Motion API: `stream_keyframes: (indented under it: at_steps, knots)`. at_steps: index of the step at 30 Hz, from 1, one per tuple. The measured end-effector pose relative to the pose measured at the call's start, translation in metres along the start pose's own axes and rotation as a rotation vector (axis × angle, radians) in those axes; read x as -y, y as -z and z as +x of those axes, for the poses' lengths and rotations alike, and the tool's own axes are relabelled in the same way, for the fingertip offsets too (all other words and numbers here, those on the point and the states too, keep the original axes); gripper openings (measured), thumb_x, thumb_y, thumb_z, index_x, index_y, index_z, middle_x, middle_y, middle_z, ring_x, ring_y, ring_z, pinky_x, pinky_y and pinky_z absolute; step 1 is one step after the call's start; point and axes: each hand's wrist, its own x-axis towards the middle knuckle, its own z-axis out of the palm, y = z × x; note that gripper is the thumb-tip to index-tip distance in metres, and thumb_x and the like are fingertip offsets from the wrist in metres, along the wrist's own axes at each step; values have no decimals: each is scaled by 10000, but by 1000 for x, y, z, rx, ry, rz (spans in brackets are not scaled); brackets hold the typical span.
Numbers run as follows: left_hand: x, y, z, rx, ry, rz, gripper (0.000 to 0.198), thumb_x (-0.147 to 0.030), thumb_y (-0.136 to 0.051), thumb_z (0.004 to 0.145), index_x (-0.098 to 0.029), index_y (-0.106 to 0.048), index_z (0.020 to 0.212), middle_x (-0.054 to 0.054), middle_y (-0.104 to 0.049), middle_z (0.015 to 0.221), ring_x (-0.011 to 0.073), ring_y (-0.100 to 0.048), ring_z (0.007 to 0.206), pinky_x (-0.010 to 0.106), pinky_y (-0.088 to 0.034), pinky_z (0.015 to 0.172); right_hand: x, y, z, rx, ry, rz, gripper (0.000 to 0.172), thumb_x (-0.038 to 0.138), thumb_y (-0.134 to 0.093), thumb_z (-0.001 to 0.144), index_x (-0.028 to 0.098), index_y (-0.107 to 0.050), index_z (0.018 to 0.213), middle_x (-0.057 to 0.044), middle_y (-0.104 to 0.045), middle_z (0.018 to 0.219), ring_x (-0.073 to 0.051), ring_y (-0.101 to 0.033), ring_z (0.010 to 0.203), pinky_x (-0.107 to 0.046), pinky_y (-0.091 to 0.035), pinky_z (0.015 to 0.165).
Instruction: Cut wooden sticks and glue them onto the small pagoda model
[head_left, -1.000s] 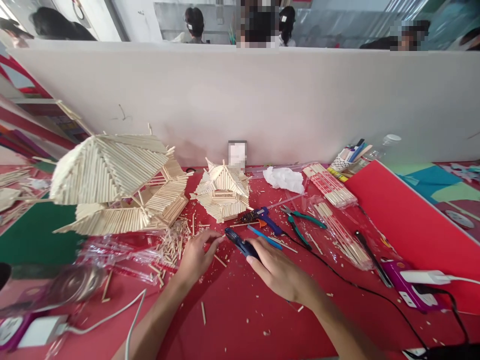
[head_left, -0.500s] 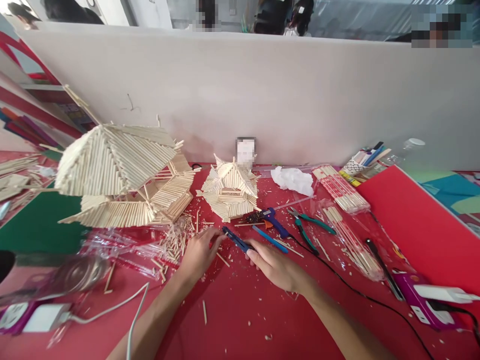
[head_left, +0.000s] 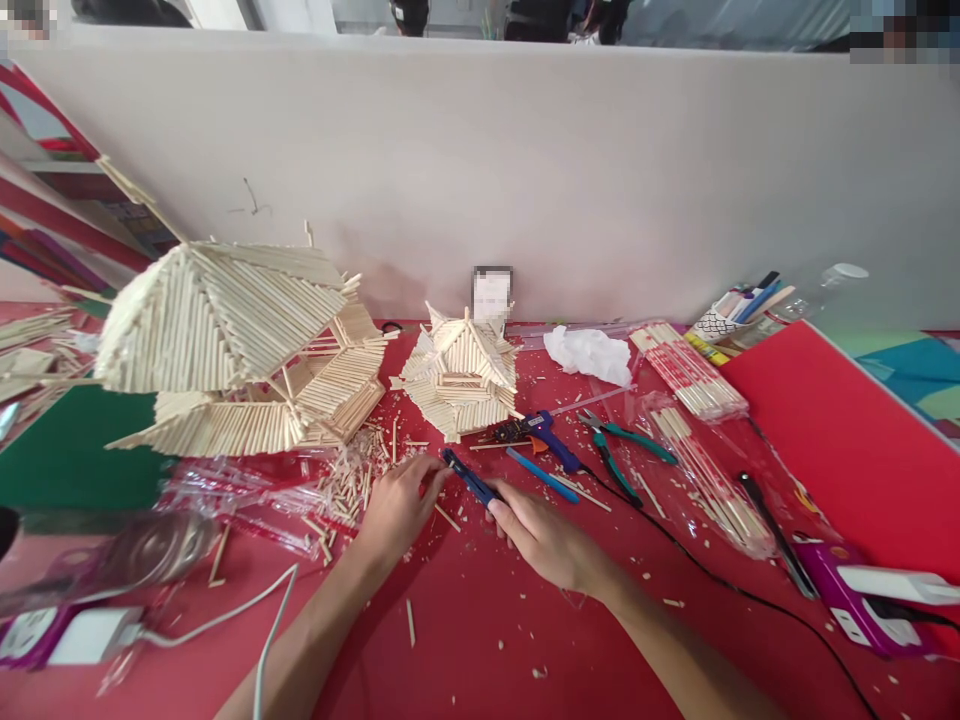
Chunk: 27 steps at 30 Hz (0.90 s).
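My right hand (head_left: pixel 551 540) is closed around the rear end of a slim dark blue tool (head_left: pixel 469 480) that looks like a utility knife. Its front end points up and left toward my left hand (head_left: pixel 401 505). The fingers of that hand are pinched together beside the tool's tip, and whatever they hold is too small or hidden to make out. Just beyond both hands stands a small stick-built pavilion model (head_left: pixel 465 375). A blue glue gun (head_left: pixel 551 442) lies to the right of the tool, with a light blue pen-like stick (head_left: pixel 540 474) below it.
A larger stick pavilion (head_left: pixel 225 320) stands at left, with cut stick pieces (head_left: pixel 352 480) heaped before it. At right lie green-handled pliers (head_left: pixel 611 455), packs of sticks (head_left: pixel 690 370), crumpled tissue (head_left: pixel 589 355), a red board (head_left: pixel 847 420) and a purple power strip (head_left: pixel 847 600). A white cable (head_left: pixel 270 600) crosses lower left.
The view has tilted down slightly, so things at the sides sit a little farther out. Both hands and the blue tool keep nearly the same pose.
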Motion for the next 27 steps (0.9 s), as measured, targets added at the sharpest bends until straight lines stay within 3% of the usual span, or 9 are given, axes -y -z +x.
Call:
stream_keyframes:
  at_steps: [9,18,21,27]
  knots:
    - [2,-2,-3,42,18,115,174,-282,-546,1045,-211,-694,987,31,-766,907,185,-739,743,255,-519,656,7,-3,-2,4,-51,-15,526,472,-291,1090,200,-531,1471,-118,-758,1084,-281,-707,1034,-405,-511,963]
    - [2,-3,-7,32,-26,188,171,-210,-512,1040,-214,-681,1011,35,-752,897,175,-714,709,250,-493,614,1,-14,0,-11,-82,-50,573,476,-291,1084,144,-520,1490,-189,-668,1382,-308,-633,1282,-428,-474,1069]
    - [2,-3,-7,24,-32,189,160,-198,-519,1028,-212,-674,995,34,-749,885,171,-710,708,243,-483,600,-1,-16,1,-40,-43,-96,568,464,-300,1086,144,-500,1510,-193,-650,1416,-315,-626,1295,-442,-485,1057]
    - [-2,0,-8,-5,-50,149,151,-203,-533,1025,-218,-678,985,34,-749,870,170,-710,704,242,-478,608,-1,-19,0,-63,-27,-219,544,440,-277,1095,133,-547,1455,-190,-738,1255,-319,-710,1143,-407,-533,940]
